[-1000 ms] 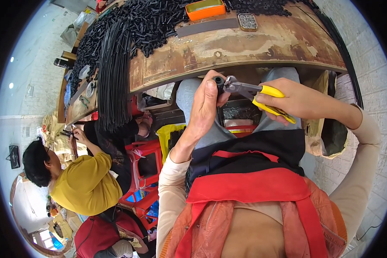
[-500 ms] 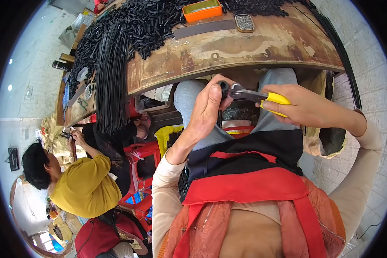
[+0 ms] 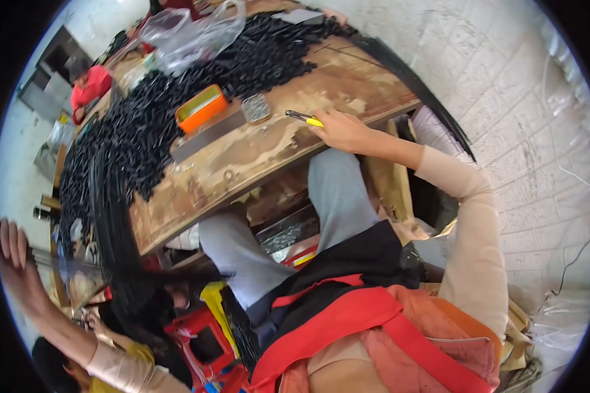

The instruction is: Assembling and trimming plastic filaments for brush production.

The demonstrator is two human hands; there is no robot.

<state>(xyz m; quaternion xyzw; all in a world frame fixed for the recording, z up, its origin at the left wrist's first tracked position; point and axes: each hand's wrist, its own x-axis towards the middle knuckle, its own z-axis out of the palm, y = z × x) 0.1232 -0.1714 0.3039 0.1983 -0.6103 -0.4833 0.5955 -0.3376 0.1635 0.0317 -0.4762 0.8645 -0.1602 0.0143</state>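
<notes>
In my right hand (image 3: 343,131), closed over the table's front edge, are pliers (image 3: 303,118) with yellow handles, their dark jaws pointing left. Far out at the left rim, my left hand (image 3: 18,268) is raised with its fingers curled. A long thin black rod (image 3: 157,274), smeared by motion, stretches from that hand toward my knees. Near its path, a bundle of long black rods (image 3: 108,209) hangs over the table's left front edge. The wooden table (image 3: 262,147) carries a large heap of short black tubes (image 3: 134,131).
An orange tin (image 3: 201,116) and a small tray of metal bits (image 3: 255,108) stand on the table beside a dark flat strip (image 3: 206,139). A clear plastic bag (image 3: 190,39) lies on the heap. Two people sit at the left; a red stool (image 3: 203,337) stands below.
My view has turned. My left hand has swung far left, away from the dark tube it held by the pliers. My right hand has moved onto the table edge, keeping the pliers.
</notes>
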